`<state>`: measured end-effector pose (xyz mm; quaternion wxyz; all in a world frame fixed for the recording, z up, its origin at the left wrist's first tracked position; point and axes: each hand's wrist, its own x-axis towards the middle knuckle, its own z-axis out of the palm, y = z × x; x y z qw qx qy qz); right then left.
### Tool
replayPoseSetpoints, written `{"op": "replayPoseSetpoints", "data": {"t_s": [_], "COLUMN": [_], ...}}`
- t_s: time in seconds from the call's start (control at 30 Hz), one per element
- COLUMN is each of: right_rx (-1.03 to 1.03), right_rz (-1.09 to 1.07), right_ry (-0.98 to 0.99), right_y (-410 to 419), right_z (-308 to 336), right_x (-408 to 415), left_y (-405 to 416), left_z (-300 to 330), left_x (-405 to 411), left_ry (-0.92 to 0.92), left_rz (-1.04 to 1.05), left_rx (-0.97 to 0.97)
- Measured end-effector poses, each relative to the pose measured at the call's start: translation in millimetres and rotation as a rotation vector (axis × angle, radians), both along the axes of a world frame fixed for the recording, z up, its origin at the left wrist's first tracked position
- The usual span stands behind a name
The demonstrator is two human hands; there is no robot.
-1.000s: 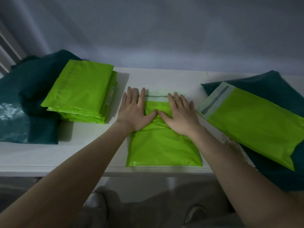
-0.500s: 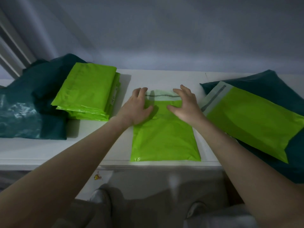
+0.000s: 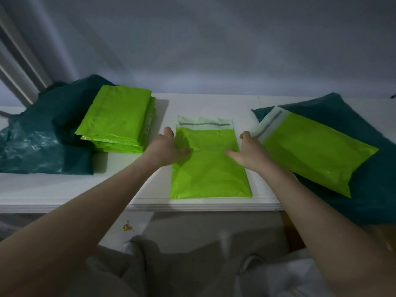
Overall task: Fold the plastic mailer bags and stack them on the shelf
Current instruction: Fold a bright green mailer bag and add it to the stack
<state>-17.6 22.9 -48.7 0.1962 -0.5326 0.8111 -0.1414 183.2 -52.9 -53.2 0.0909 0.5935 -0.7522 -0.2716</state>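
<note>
A lime-green mailer bag (image 3: 210,174) lies flat on the white shelf (image 3: 53,185) in front of me, its pale adhesive flap pointing away toward the wall. My left hand (image 3: 166,146) holds its left edge and my right hand (image 3: 249,150) holds its right edge. Both thumbs lie on top of the bag and the fingers curl at the sides. To the left rests a stack of folded green mailers (image 3: 115,116). On the right lies an unfolded green mailer (image 3: 317,151), set at an angle.
A crumpled dark teal bag (image 3: 32,142) sits under and beside the folded stack at the left. Another teal bag (image 3: 375,189) lies under the unfolded mailer at the right, overhanging the shelf edge. A wall closes the back of the shelf. My legs show below.
Both hands left the middle of the bag near the flap and spread apart to its side edges. The flap, covered before, now shows in full. The camera view shifted slightly.
</note>
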Motion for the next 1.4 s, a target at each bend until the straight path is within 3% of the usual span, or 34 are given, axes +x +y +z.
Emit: {"op": "replayPoseSetpoints", "data": {"t_s": [0.3,0.47,0.57,0.73,1.13,1.4], "right_rx": [-0.096,-0.257,-0.289,-0.404,-0.367,-0.354], "right_rz": [-0.135,-0.293,-0.313,-0.343,-0.28,-0.306], "right_ry": [-0.27,-0.561,-0.703,-0.906,-1.007,-0.985], "right_y": [-6,-16,-19,-20,-26,-29], "right_z": [4,11,12,18,17,18], "right_x": [6,4,4,6,6,1], "left_y": [-7,-5,-8,-11,-10,-12], "left_z": [-3,9,14,11,14,15], "left_x": [-12,-25,-22,-18,-17,-17], "left_ry": [0.598,0.89,1.029,1.098,0.996,1.038], "left_rz": [0.253,0.279,0.257,0.177,0.184,0.14], "left_rx": [0.356,0.224,0.274,0.482,0.34,0.411]}}
